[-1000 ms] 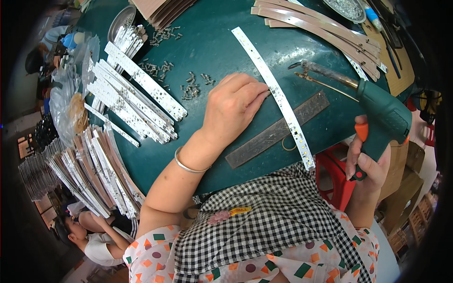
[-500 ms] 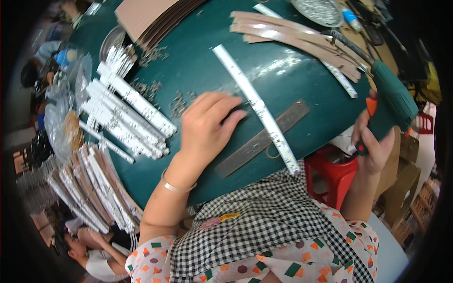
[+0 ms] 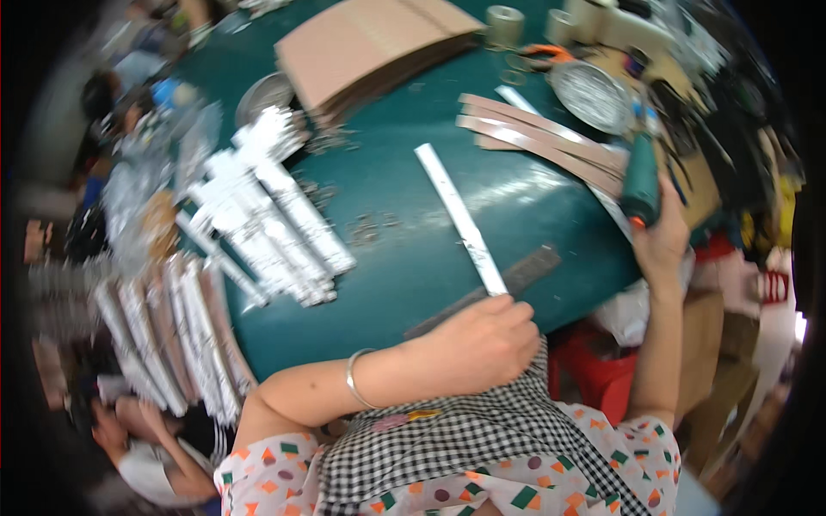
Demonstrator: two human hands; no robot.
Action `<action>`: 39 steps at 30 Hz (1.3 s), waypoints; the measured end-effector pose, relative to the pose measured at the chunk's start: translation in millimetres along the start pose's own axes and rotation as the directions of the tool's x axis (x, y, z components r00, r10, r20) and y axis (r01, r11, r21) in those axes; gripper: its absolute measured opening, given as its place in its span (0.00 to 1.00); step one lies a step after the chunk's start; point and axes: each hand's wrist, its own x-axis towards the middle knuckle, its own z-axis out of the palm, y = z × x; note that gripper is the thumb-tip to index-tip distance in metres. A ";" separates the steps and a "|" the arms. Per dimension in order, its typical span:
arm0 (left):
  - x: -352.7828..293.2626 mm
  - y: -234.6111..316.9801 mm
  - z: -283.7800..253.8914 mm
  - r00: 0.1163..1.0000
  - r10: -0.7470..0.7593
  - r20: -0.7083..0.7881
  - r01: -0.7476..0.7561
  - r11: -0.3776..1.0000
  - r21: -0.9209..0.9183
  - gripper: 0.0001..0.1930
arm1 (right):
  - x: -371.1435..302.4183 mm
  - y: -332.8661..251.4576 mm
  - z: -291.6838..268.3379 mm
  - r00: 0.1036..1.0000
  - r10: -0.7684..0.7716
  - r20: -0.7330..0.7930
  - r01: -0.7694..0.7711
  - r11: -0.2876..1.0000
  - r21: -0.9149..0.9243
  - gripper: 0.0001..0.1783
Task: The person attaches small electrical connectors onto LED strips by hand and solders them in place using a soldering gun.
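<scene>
Presently, the left hand (image 3: 489, 338) clamps a flat, narrow white strip (image 3: 463, 221), which extends toward eleven o'clock. The right hand (image 3: 663, 236) grips a green glue gun (image 3: 641, 175).

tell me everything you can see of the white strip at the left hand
The strip is long, narrow and flat, white with small dark marks along it, too blurred to make out. It looks like a stiff board. It lies slanting on the green table, far end toward the left, near end toward the person, where it overlaps the dark bar in view. That near end meets the left hand, whose curled fingers hide the tip; how firmly it is held is unclear.
</scene>
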 end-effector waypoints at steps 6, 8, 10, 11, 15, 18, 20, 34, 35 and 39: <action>-49.5 -10.2 -62.2 0.983 -0.162 -0.089 0.174 0.973 0.152 0.10 | -2.4 42.2 -7.5 0.987 0.028 0.158 -0.039 0.997 0.062 0.34; -76.2 -24.4 -81.6 0.945 -0.319 -0.065 0.326 0.923 0.204 0.11 | 2.3 41.9 -7.4 0.987 -0.055 0.154 0.045 0.997 0.066 0.36; -107.3 -37.3 -93.9 0.901 -0.423 -0.096 0.434 0.864 0.256 0.13 | 4.8 38.8 -7.5 0.982 -0.134 0.134 0.122 0.988 0.097 0.37; -119.9 -42.8 -99.1 0.878 -0.467 -0.108 0.478 0.837 0.266 0.14 | 4.0 41.5 -9.5 0.976 -0.160 0.150 0.150 0.986 0.072 0.38; -156.0 -61.6 -95.7 0.837 -0.531 -0.129 0.543 0.780 0.310 0.15 | -4.0 50.0 -7.9 0.955 -0.178 0.237 0.164 0.983 0.079 0.39; -163.2 -59.6 -93.5 0.823 -0.553 -0.130 0.563 0.768 0.306 0.15 | -8.0 25.8 -18.2 0.969 -0.139 0.203 0.101 0.977 0.188 0.36; -167.8 -59.8 -91.1 0.815 -0.567 -0.121 0.574 0.761 0.304 0.15 | -13.8 8.5 -28.3 0.987 -0.092 0.135 0.056 0.967 0.250 0.32; -152.0 -42.3 -90.7 0.786 -0.589 -0.187 0.618 0.751 0.233 0.13 | -84.0 -99.6 -18.0 0.888 0.218 0.405 -0.449 0.602 0.660 0.19; -143.4 -44.4 -84.9 0.793 -0.581 -0.183 0.609 0.761 0.223 0.13 | -81.6 -105.0 -18.7 0.922 0.178 0.343 -0.367 0.685 0.629 0.19; -95.7 -65.4 -54.5 0.754 -0.546 -0.364 0.591 0.807 0.014 0.10 | -81.3 -117.8 -26.4 0.921 0.180 0.345 -0.372 0.667 0.645 0.19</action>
